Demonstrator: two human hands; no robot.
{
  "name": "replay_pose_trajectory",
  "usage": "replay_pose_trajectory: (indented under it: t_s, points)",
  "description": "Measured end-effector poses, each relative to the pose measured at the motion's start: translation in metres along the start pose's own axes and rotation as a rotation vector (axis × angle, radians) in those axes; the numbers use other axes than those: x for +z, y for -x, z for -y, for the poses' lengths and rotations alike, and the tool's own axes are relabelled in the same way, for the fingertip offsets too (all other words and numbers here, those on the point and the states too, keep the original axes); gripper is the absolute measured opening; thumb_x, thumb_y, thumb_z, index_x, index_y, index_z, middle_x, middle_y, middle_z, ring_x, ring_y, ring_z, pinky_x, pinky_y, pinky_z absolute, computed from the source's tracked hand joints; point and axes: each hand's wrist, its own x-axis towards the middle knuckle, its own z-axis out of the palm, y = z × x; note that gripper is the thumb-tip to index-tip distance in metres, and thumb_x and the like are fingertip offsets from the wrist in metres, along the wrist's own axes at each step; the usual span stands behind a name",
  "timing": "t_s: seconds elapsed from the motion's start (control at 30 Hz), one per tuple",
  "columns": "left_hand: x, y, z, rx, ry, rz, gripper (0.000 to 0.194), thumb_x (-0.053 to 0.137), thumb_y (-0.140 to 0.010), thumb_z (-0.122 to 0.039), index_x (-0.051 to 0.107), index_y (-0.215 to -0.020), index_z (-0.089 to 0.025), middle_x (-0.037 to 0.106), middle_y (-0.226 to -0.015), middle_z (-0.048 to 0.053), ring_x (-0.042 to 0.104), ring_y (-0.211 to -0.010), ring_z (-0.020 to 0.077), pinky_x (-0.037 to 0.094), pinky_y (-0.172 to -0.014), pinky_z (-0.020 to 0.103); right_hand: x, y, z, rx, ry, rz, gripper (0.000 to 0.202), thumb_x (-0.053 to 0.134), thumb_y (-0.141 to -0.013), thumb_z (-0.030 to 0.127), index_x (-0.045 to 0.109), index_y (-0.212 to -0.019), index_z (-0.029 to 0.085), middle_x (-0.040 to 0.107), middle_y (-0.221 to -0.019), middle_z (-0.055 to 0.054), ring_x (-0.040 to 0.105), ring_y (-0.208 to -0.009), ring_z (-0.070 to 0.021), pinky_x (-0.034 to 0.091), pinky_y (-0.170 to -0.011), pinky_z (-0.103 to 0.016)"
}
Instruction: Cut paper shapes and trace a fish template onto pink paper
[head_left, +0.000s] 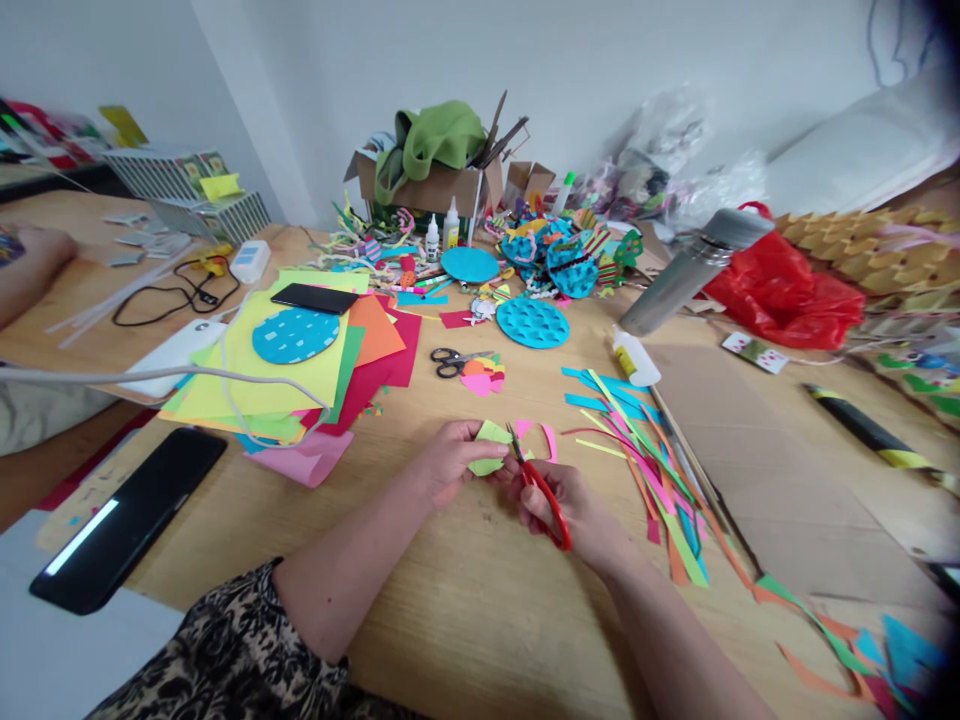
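Observation:
Between the fingers and thumb of my left hand (448, 464) is a small piece of light green paper (490, 449). My right hand (564, 505) is wrapped round red-handled scissors (556, 510), their blades pointing up and left beside the paper's right edge. Whether the blades touch the paper I cannot tell. Pink paper scraps (550, 441) lie just beyond my right hand. Farther back, black-handled scissors (448, 361) rest by a small pile of yellow, orange and pink cut pieces (484, 377).
Coloured paper sheets (382, 375) are stacked at left, with a phone (315, 298) on top. Paper strips (637, 430), a glue bottle (635, 358) and cardboard (772, 470) lie at right. A steel flask (679, 280) stands behind. Another person's arm (34, 265) shows at far left.

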Motion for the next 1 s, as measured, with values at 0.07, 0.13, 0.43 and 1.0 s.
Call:
replay_pose_trajectory:
  t_s: [0.07,0.13,0.43,1.0]
  points:
    - [0.000,0.000,0.000,0.009,0.005,-0.011,0.026,0.080,-0.058,-0.029,0.065,-0.071,-0.011,0.064,-0.062,0.005,0.058,-0.058,0.0134,0.040,-0.057,0.026,0.000,0.000,0.001,-0.012,0.000,0.006,0.063,0.064,-0.064,0.078,0.054,-0.074,0.016,0.050,-0.055,0.002,0.042,-0.047,-0.0094,0.033,-0.044,-0.023]
    - [0.000,0.000,0.000,0.011,0.010,-0.021,0.026,0.080,-0.059,-0.030,0.065,-0.069,-0.011,0.063,-0.061,0.004,0.055,-0.057,0.0119,0.039,-0.057,0.026,0.001,0.000,0.002,-0.025,0.009,0.015,0.063,0.062,-0.064,0.078,0.052,-0.072,0.017,0.049,-0.054,0.002,0.042,-0.046,-0.0096,0.033,-0.044,-0.023]
    - [-0.001,0.001,-0.001,0.004,-0.025,-0.037,0.023,0.078,-0.057,-0.028,0.063,-0.065,-0.012,0.060,-0.058,0.002,0.052,-0.054,0.0105,0.036,-0.055,0.025,-0.003,0.001,0.001,-0.021,0.040,0.061,0.062,0.060,-0.068,0.077,0.054,-0.077,0.016,0.052,-0.058,0.000,0.045,-0.049,-0.0108,0.035,-0.045,-0.023]
    - [-0.008,0.000,-0.003,-0.057,-0.155,0.056,0.025,0.077,-0.055,-0.030,0.061,-0.061,-0.013,0.062,-0.051,0.003,0.049,-0.042,0.0089,0.036,-0.045,0.023,-0.022,0.006,0.001,0.001,0.131,0.236,0.060,0.061,-0.069,0.076,0.048,-0.072,0.017,0.050,-0.058,0.001,0.046,-0.050,-0.0101,0.035,-0.047,-0.023]
